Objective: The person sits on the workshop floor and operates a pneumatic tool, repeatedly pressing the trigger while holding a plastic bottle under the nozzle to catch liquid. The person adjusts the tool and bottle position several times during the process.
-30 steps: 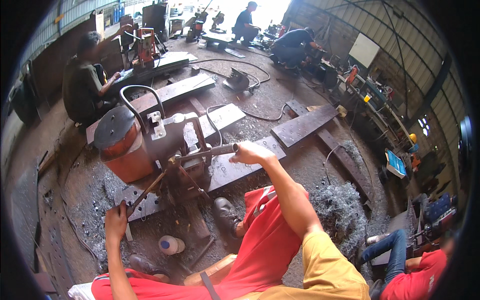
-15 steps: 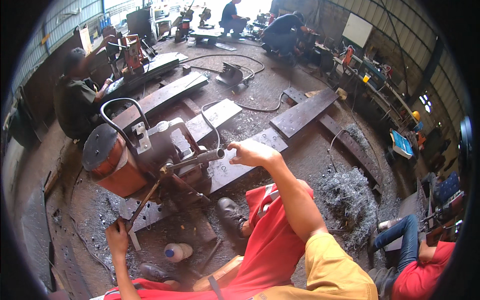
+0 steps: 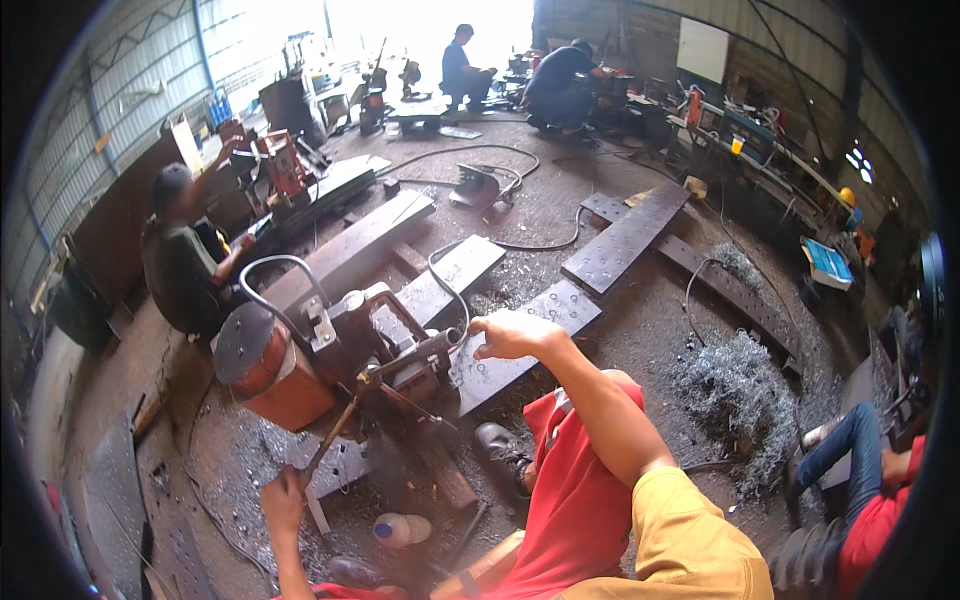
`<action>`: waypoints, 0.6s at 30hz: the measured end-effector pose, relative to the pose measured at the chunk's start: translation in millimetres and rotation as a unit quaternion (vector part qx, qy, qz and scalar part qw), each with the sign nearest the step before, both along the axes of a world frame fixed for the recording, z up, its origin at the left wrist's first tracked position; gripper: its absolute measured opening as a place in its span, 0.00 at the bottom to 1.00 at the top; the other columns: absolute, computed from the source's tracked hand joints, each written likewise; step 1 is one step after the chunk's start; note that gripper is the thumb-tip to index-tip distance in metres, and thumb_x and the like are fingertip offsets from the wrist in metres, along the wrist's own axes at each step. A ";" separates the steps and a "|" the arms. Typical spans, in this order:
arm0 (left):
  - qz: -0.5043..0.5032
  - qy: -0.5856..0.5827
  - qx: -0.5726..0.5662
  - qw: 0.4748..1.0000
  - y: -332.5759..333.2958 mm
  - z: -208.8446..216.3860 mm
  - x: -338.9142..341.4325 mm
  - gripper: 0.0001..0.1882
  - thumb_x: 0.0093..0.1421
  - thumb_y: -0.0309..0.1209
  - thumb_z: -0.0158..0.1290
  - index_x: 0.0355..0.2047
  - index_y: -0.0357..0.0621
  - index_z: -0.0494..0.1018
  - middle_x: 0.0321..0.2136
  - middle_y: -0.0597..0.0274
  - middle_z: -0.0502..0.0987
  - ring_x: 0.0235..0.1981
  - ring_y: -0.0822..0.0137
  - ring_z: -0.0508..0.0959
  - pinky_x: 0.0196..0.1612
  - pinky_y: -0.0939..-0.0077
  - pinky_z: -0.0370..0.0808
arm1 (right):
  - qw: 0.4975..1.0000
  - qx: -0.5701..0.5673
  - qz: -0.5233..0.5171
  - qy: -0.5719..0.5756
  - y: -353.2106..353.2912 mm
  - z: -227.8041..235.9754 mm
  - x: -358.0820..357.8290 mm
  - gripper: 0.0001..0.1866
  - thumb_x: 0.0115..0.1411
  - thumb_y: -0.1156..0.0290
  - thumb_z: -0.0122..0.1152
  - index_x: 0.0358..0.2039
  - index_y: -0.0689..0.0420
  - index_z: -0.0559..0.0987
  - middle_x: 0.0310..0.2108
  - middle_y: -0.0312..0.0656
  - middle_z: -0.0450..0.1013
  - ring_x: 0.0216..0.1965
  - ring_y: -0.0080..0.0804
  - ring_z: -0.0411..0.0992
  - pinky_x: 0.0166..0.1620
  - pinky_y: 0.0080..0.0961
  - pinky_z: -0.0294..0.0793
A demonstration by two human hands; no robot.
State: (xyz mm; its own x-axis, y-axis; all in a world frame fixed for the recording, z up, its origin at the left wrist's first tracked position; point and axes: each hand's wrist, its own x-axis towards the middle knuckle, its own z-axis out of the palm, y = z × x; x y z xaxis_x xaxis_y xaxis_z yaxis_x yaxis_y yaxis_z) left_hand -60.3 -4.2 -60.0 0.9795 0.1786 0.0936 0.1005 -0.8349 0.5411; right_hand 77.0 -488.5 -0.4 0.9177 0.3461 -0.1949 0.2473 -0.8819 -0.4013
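A drill press [image 3: 345,340] with an orange, dark-topped motor housing stands in front of me, left of centre. My left hand [image 3: 284,500] is closed round the lower end of one of its feed levers [image 3: 335,435], a thin rod slanting down to the left. Another lever, with a thick grey tubular end [image 3: 438,345], points right. Beside that end is my right hand [image 3: 515,335], fingers bent, thumb and fingers apart; nothing shows between them. Below the machine lies a drilled steel plate [image 3: 340,467]. Another plate with holes [image 3: 540,335] extends behind my right hand.
A white bottle with a blue cap [image 3: 402,530] stands near my feet. Curly metal shavings [image 3: 735,400] are heaped at right. Cables [image 3: 500,245] cross the floor among steel plates. A person [image 3: 180,255] sits at left; another in red [image 3: 880,510] is at the right edge.
The whole view has shifted, so the scene sits further right and lower. Both hands keep about the same places at the drill press levers.
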 end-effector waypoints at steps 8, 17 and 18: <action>-0.128 -0.046 0.097 0.986 -9.3 15.2 -21.9 0.18 0.61 0.38 0.59 0.46 0.40 0.77 0.40 0.46 0.82 0.39 0.45 0.82 0.42 0.58 0.78 | 0.997 0.056 -0.011 -0.043 -16.6 19.7 -1.7 0.30 0.59 0.54 0.67 0.57 0.57 0.75 0.46 0.56 0.79 0.49 0.52 0.77 0.52 0.40 0.76; -0.088 -0.167 0.004 0.982 4.6 49.4 -35.3 0.09 0.63 0.29 0.56 0.29 0.35 0.77 0.23 0.53 0.78 0.25 0.57 0.79 0.34 0.68 0.74 | 0.991 0.111 -0.031 -0.072 -37.1 35.5 -13.6 0.27 0.62 0.56 0.66 0.57 0.57 0.74 0.45 0.55 0.79 0.48 0.49 0.78 0.51 0.39 0.75; -0.056 -0.160 0.018 0.985 8.4 56.2 -37.6 0.09 0.62 0.29 0.56 0.29 0.35 0.77 0.21 0.53 0.77 0.23 0.57 0.78 0.33 0.67 0.74 | 0.991 0.101 -0.038 -0.076 -37.7 38.5 -15.9 0.26 0.62 0.56 0.65 0.56 0.57 0.75 0.45 0.55 0.79 0.48 0.48 0.78 0.51 0.39 0.76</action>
